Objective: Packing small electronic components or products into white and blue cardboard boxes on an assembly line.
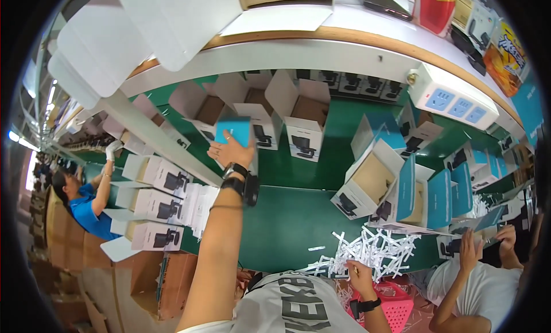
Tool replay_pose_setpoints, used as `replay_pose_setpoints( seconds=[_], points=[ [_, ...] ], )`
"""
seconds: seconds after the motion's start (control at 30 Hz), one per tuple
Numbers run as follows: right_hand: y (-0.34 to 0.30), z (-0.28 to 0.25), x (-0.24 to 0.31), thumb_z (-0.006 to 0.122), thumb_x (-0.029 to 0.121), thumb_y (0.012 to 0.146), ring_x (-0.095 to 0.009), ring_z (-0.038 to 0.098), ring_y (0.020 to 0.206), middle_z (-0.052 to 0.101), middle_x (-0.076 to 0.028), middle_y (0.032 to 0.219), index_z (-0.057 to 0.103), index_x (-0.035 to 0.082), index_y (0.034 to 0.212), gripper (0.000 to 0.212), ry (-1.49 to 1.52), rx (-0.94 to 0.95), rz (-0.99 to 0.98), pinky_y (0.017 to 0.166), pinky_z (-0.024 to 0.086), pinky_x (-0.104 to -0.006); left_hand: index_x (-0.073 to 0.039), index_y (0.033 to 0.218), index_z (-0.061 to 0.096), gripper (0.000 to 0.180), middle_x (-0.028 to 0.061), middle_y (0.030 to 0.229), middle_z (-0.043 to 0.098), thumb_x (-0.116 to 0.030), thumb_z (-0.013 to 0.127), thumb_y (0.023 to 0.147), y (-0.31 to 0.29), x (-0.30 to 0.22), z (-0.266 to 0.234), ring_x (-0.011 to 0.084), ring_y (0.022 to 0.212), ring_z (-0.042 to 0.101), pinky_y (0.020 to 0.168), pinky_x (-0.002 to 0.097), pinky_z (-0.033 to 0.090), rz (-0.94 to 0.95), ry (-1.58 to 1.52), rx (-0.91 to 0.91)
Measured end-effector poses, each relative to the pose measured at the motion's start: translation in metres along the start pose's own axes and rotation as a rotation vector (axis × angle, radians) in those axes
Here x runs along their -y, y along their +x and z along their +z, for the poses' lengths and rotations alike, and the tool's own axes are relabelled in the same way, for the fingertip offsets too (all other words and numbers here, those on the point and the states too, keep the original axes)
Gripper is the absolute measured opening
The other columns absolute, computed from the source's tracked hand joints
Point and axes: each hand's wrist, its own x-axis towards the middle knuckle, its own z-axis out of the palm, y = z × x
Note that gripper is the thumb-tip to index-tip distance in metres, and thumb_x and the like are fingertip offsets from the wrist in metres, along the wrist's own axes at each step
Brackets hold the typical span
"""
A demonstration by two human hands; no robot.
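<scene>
My left hand (pixel 232 152) reaches forward and grips a small teal-topped box (pixel 235 126). One finger stretches over its teal face and the others curl at its left; its lower part is partly hidden by my wrist. My right hand (pixel 361 279) is at the near edge of a heap of white shredded paper (pixel 376 250), fingers curled in; what they hold, if anything, is hidden. Right of my left hand, an open white carton (pixel 304 139) printed with a black device stands among similar open cartons (pixel 254 100).
Cartons with raised teal flaps (pixel 406 189) stand at right, beside a co-worker's hands (pixel 470 250). A pink basket (pixel 393 310) sits below the paper. White cartons (pixel 158 208) and a paper stack (pixel 201 209) lie at left. A power strip (pixel 453 98) hangs under the upper shelf (pixel 367 37).
</scene>
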Motion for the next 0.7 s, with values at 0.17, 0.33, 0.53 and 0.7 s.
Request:
replay_pose_setpoints(
  seconds=[0.17,0.33,0.53,0.7],
  points=[
    [-0.034,0.012,-0.025,0.064,0.012,0.101,-0.019,0.074,0.079,0.080,-0.014,0.095,0.075,0.001,0.114,0.021,0.097,-0.046,0.063,0.071,0.056,-0.0314,-0.013,0.153,0.050,0.073,0.0383,0.146,0.046,-0.046,0.069,0.091,0.037,0.050,0.051,0.0530,0.139,0.041,0.119,0.0642,0.027,0.038,0.012,-0.279],
    [-0.048,0.044,-0.041,0.065,0.016,0.101,-0.025,0.078,0.087,0.079,-0.015,0.096,0.075,0.001,0.114,0.022,0.025,-0.119,0.132,0.076,0.057,-0.0334,-0.009,0.139,0.060,0.060,0.0307,0.141,0.052,-0.016,0.074,0.082,-0.023,-0.067,-0.013,0.0477,0.137,0.046,0.118,0.0610,0.031,0.737,-0.503,-0.232],
    [0.012,0.051,0.047,0.066,0.016,0.100,-0.033,0.076,0.087,0.078,-0.017,0.098,0.076,0.002,0.114,0.022,-0.130,0.155,-0.203,0.075,0.058,-0.0379,-0.009,0.113,0.073,0.030,0.0178,0.117,0.068,-0.016,0.073,0.083,0.000,-0.135,-0.021,0.0356,0.125,0.058,0.109,0.0518,0.043,0.915,-0.243,0.211],
    [0.055,0.049,0.127,0.073,0.013,0.093,-0.028,0.072,0.080,0.075,-0.014,0.096,0.074,0.003,0.117,0.026,0.025,-0.034,-0.283,0.071,0.054,-0.0377,-0.013,0.094,0.079,0.016,0.0121,0.107,0.072,-0.009,0.070,0.081,-0.006,-0.068,-0.037,0.0377,0.112,0.065,0.101,0.0519,0.048,1.100,-0.385,0.198]
  ],
)
